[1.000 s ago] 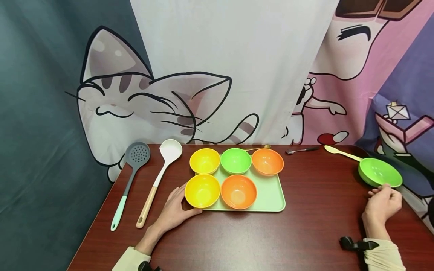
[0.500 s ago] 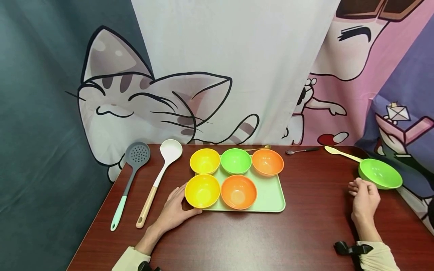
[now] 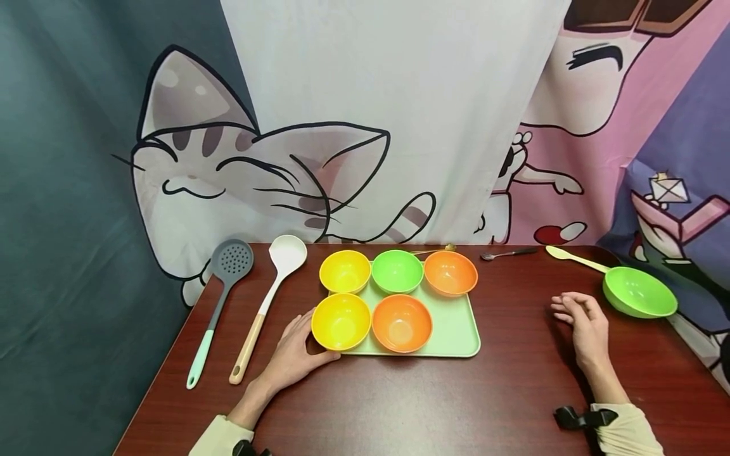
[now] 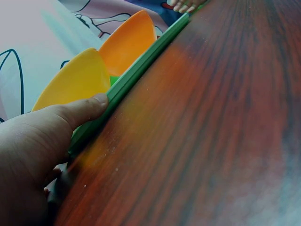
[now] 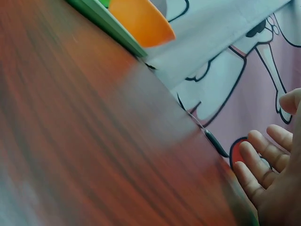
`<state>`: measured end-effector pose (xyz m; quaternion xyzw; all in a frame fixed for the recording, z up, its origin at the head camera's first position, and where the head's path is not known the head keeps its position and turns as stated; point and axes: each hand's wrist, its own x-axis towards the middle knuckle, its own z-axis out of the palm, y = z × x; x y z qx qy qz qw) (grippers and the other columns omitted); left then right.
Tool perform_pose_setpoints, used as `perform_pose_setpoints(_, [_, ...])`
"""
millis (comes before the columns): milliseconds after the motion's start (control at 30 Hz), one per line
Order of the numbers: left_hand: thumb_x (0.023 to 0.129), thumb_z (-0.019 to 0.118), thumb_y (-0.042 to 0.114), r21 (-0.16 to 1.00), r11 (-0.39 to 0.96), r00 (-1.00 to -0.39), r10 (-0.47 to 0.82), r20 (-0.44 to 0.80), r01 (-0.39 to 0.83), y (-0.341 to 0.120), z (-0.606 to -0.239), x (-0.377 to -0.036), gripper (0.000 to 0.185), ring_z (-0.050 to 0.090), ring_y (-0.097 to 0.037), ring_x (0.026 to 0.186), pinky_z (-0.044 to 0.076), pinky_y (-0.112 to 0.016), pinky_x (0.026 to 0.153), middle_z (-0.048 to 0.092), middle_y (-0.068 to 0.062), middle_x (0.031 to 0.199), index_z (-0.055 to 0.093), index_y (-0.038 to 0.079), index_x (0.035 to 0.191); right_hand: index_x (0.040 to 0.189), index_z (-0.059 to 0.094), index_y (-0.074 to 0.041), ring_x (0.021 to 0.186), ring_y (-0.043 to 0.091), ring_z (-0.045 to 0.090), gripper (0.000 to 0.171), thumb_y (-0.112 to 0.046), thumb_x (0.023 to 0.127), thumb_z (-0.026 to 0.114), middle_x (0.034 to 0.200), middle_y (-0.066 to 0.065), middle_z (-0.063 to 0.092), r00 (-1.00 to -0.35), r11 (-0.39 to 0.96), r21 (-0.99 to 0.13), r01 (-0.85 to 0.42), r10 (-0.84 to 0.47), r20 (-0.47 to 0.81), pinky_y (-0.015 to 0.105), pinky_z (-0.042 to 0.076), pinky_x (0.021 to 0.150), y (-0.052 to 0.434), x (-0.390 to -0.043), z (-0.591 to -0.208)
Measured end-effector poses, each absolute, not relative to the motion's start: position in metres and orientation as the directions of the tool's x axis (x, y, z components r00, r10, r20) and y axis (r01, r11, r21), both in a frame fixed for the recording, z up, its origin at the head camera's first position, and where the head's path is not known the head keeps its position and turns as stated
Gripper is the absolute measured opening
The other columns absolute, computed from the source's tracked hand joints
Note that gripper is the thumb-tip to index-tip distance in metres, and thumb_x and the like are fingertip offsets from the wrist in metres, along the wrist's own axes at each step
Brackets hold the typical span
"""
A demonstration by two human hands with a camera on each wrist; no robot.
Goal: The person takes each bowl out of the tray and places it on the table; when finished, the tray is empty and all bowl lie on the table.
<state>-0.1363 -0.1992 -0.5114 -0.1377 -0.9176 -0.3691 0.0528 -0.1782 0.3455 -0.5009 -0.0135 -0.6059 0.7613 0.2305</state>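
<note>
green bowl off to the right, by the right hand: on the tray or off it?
Off. The green bowl sits directly on the table, well right of the tray, apart from the right hand, which holds nothing.

Head overview; wrist close-ups, shared tray (image 3: 456, 329)

Left wrist view: left hand (image 4: 33, 141) cut off by left and bottom edges, only thumb and palm show; fingers hidden. Green tray (image 4: 136, 70) seen edge-on, its floor hidden. Table (image 4: 211, 141) blurs toward lower right.

Right wrist view: right hand (image 5: 268, 183) cut by right edge; table (image 5: 70, 141) smeared, grain unreadable.

Head view: gold utensil (image 3: 433, 249) behind back bowls, mostly hidden, type unclear.
</note>
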Motion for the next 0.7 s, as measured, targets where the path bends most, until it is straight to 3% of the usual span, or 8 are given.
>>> perform_pose_setpoints(233, [0.073, 0.083, 0.057, 0.663, 0.685, -0.954, 0.217, 0.208, 0.301, -0.2, -0.51, -0.135, 0.094, 0.036, -0.026, 0.148, 0.022, -0.056, 0.121, 0.046, 0.0, 0.154, 0.043, 0.022, 0.151, 0.108, 0.059, 0.008, 0.081, 0.009, 0.073, 0.013, 0.0, 0.1, 0.053, 0.093, 0.0, 0.076, -0.911, -0.115, -0.93, -0.35, 0.272, 0.31, 0.018, 0.058, 0.07, 0.324, -0.182, -0.502])
perform_pose_setpoints(700, [0.073, 0.082, 0.058, 0.659, 0.69, -0.954, 0.215, 0.21, 0.3, -0.2, -0.512, -0.135, 0.095, 0.036, -0.025, 0.148, 0.022, -0.055, 0.121, 0.046, -0.001, 0.155, 0.043, 0.022, 0.151, 0.116, 0.048, 0.018, 0.086, 0.008, 0.071, 0.029, -0.007, 0.102, 0.052, 0.099, -0.001, 0.074, -0.948, -0.021, -0.954, -0.3, 0.116, 0.296, 0.019, 0.058, 0.073, 0.27, -0.199, -0.503])
